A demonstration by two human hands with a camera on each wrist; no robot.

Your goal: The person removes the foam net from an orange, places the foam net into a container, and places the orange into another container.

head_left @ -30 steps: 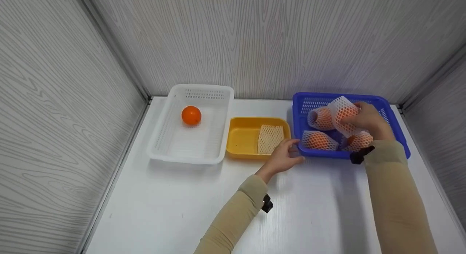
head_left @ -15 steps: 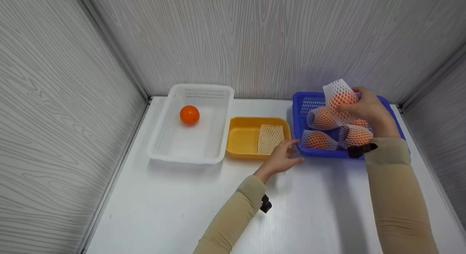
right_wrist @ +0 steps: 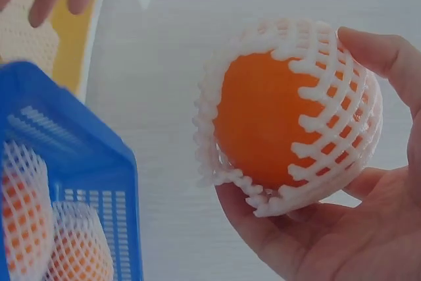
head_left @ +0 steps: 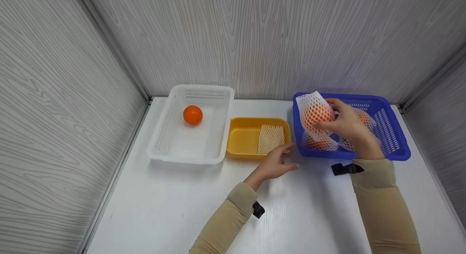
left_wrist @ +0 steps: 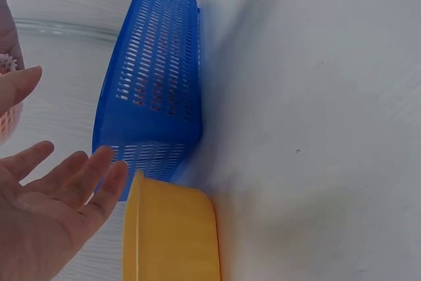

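My right hand (head_left: pixel 346 124) grips an orange in a white foam net (head_left: pixel 316 114), held above the left part of the blue basket (head_left: pixel 395 137). In the right wrist view the bare skin of that orange (right_wrist: pixel 263 120) shows through the open end of its net, with thumb and fingers around the sides. My left hand (head_left: pixel 273 165) hovers by the front right corner of the yellow tray (head_left: pixel 242 139), fingers spread and holding nothing. Inside the tray lies an empty foam net (head_left: pixel 271 139). More netted oranges (right_wrist: pixel 79 248) sit in the blue basket, partly hidden by my right hand.
To the left stands a white basket (head_left: pixel 156 137) with one bare orange (head_left: pixel 193 115) in it. All three containers stand in a row on the white table (head_left: pixel 174 203), near the back wall (head_left: pixel 255 46). A side wall (head_left: pixel 54 119) rises at the left.
My right hand has lifted the netted orange out of the basket, then brought it left and lower. My left hand has drawn back slightly, toward the lower left, away from the blue basket's corner.
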